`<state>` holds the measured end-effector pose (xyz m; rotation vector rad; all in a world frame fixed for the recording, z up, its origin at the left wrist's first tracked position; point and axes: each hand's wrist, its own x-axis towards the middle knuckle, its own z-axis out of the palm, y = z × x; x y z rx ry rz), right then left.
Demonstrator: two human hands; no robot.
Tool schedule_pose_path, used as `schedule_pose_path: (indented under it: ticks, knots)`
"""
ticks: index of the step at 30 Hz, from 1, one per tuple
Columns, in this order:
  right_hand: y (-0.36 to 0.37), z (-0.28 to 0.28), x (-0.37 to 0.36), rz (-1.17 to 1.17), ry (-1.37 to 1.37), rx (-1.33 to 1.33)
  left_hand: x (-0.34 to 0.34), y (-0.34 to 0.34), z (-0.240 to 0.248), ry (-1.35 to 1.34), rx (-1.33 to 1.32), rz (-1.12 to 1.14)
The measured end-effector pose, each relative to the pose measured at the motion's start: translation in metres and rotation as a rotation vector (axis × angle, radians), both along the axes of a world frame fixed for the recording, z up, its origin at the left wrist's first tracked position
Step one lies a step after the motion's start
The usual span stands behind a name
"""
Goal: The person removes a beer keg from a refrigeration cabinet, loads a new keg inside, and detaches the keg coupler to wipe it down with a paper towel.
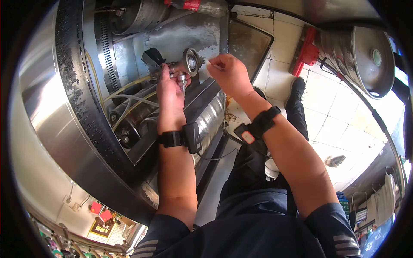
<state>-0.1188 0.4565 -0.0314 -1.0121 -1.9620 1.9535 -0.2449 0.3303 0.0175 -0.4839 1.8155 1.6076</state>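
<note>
My left hand [171, 95] is wrapped round a metal keg coupler [192, 62] with a black lever handle [152, 56]. The coupler's round, flanged face is turned toward my right hand [231, 76]. That hand is closed in a pinch just right of the flange, apart from it. A small pale speck shows at its fingertips, too small to name. Both hands are above an opened metal cabinet [71, 81], where clear and yellowish hoses [129, 98] run past metal cylinders. Each of my wrists carries a black strap with a small device.
A steel keg [374, 60] stands at the right on pale floor tiles [331, 103], near a red fitting [308, 53]. A plastic bottle [202, 6] lies at the cabinet's far end. A long dark hose [365, 99] curves down the right side.
</note>
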Motion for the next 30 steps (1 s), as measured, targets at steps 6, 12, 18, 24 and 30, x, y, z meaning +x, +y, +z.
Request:
schedule_pose_path:
  ticks: [6,12,18,24,30]
  knots:
    - [-0.005,-0.001,-0.040,-0.059,0.121,0.125,-0.002,-0.001,-0.004,-0.031,0.068,-0.037]
    - [-0.017,-0.012,-0.008,0.284,0.039,0.041,0.001,-0.003,-0.005,-0.006,-0.068,0.061]
    - [-0.012,0.007,-0.017,-0.049,0.046,-0.314,0.004,-0.003,-0.003,0.013,-0.022,-0.077]
    - [-0.021,-0.017,0.002,0.321,-0.308,-0.063,0.014,-0.003,0.003,0.178,-0.056,-0.136]
    - [-0.043,-0.014,-0.017,-0.139,0.012,-0.238,-0.006,-0.022,-0.002,-0.012,0.016,-0.093]
